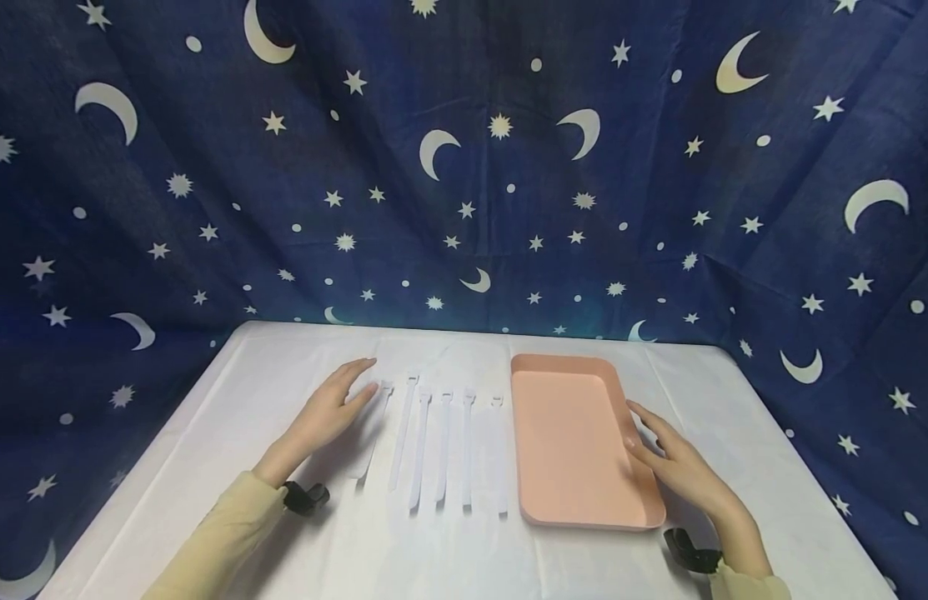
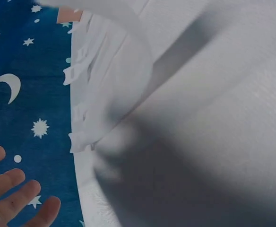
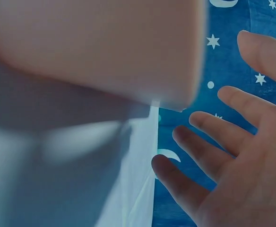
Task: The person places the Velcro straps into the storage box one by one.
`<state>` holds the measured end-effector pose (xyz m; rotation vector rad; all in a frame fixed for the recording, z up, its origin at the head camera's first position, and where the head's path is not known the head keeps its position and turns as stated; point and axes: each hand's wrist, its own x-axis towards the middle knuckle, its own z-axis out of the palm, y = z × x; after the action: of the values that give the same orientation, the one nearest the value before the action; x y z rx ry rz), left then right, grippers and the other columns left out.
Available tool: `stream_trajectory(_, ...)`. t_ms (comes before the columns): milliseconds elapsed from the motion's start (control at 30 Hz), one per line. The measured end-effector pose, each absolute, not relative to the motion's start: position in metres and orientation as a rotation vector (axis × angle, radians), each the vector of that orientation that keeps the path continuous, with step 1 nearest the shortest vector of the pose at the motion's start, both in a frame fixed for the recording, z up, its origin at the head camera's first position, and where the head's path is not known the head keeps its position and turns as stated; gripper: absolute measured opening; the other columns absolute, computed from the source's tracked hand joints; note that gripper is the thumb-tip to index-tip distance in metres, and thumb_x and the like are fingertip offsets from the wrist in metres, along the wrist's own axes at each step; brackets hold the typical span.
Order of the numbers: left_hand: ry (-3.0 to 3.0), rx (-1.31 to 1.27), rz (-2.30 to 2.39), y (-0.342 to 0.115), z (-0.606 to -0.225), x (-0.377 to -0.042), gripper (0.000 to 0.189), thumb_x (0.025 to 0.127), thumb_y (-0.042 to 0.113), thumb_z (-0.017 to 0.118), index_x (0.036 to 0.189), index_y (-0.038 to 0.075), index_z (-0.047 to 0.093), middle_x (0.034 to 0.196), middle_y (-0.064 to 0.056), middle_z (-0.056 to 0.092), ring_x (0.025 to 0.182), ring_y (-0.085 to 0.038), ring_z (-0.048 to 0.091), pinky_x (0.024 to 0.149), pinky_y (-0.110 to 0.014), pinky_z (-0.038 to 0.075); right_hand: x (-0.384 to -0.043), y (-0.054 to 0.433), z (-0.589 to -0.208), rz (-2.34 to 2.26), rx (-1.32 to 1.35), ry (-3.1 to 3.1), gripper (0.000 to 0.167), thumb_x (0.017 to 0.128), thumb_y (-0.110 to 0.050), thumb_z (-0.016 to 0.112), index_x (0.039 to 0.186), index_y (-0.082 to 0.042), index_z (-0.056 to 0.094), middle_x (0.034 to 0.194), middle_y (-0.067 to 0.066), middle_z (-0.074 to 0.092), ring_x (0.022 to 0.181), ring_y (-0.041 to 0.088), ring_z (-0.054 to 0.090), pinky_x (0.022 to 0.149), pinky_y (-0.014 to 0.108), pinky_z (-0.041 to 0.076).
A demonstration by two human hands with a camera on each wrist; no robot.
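Several white straps, each with a slotted head at its far end, lie side by side on the table; one strap (image 1: 444, 450) is near the middle of the row. Beside the leftmost strap (image 1: 373, 437) is my left hand (image 1: 324, 417), its fingers extended and holding nothing. The left wrist view shows slotted strap heads (image 2: 81, 142) near the spread fingers (image 2: 31, 191). To the right of the row lies a shallow salmon-pink tray (image 1: 569, 442). My right hand (image 1: 684, 471) is at the tray's right side, with its thumb overlapping the rim in the head view. Its fingers (image 3: 218, 132) are spread in the right wrist view.
A white cloth covers the table (image 1: 448, 558). Behind it hangs a dark blue curtain (image 1: 403, 233) patterned with moons and stars. Black bands (image 1: 306, 498) are on both wrists, below pale yellow sleeves (image 1: 216, 542).
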<state>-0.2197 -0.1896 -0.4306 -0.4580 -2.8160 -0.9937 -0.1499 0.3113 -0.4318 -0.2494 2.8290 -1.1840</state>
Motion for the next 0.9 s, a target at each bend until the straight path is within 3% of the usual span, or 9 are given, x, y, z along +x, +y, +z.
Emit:
stream_trajectory(200,-2.784,-0.458,-1.043,-0.192,-0.437,-0.225,0.051,0.1,0.037,0.047,0.143,0.01,0.043,0.147,-0.017,0.043,0.134,-0.037,0.044,0.097,-0.051,0.048,-0.152,0.313,-0.439,-1.2,-0.265,2.81,0.066,0.097,-0.032,0.055,0.151,-0.008,0.026,0.154,0.03,0.024,0.139,0.054,0.023,0.105,0.068,0.028)
stream_trajectory(600,-2.817,-0.409,-1.077,-0.193,-0.441,-0.232,0.047,0.099,0.028,0.05,0.141,0.008,0.045,0.144,-0.018,0.046,0.128,-0.039,0.049,0.094,-0.051,0.05,-0.151,0.315,-0.446,-1.209,-0.248,2.797,0.065,0.097,-0.03,0.054,0.152,-0.01,0.026,0.151,0.032,0.027,0.128,0.057,0.039,0.099,0.064,0.039)
stream_trajectory(900,-2.833,-0.383,-1.094,-0.194,-0.446,-0.241,0.046,0.099,0.027,0.05,0.14,0.006,0.046,0.142,-0.021,0.048,0.124,-0.042,0.052,0.099,-0.055,0.045,-0.151,0.318,-0.45,-1.236,-0.213,2.769,0.058,0.099,-0.017,0.049,0.151,-0.008,0.026,0.152,0.032,0.024,0.13,0.055,0.039,0.101,0.062,0.04)
